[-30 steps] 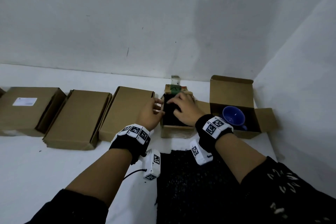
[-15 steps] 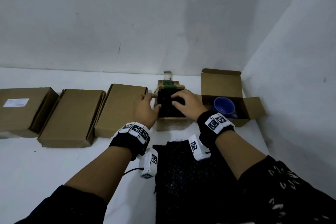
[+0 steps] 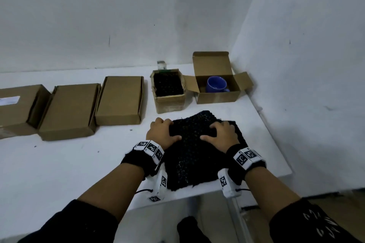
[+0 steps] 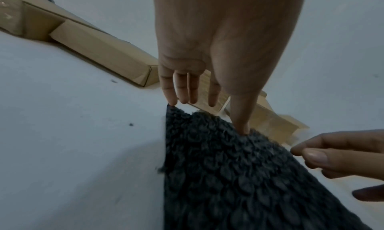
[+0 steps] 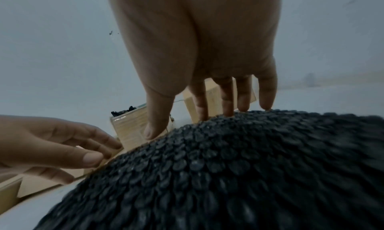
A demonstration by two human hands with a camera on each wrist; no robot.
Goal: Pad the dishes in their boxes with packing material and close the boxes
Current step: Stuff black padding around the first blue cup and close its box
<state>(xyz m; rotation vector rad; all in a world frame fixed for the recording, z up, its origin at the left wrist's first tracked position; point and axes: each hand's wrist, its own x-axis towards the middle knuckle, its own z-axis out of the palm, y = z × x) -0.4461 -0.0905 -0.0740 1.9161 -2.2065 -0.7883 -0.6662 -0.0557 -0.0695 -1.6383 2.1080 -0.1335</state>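
A black bubble-wrap sheet (image 3: 189,156) lies on the white table (image 3: 69,163) near its front edge. My left hand (image 3: 167,134) grips the sheet's far left edge, thumb on top. My right hand (image 3: 215,134) grips the far right part, where the sheet (image 5: 207,167) humps up. In the left wrist view the thumb of my left hand (image 4: 207,115) presses into the sheet (image 4: 228,176), with the fingers behind its corner. In the right wrist view my right hand (image 5: 197,123) has its fingers behind the hump. A small open box (image 3: 169,102) is filled with black padding. An open box (image 3: 217,96) holds a blue mug (image 3: 216,85).
Three closed cardboard boxes (image 3: 120,100) lie in a row at the left. The table ends just right of the mug box, against a wall (image 3: 296,85). The table's front edge runs close under the sheet.
Both hands left the small padded box and came back toward me onto the black sheet, which they now grip. The padding in that box is now uncovered.
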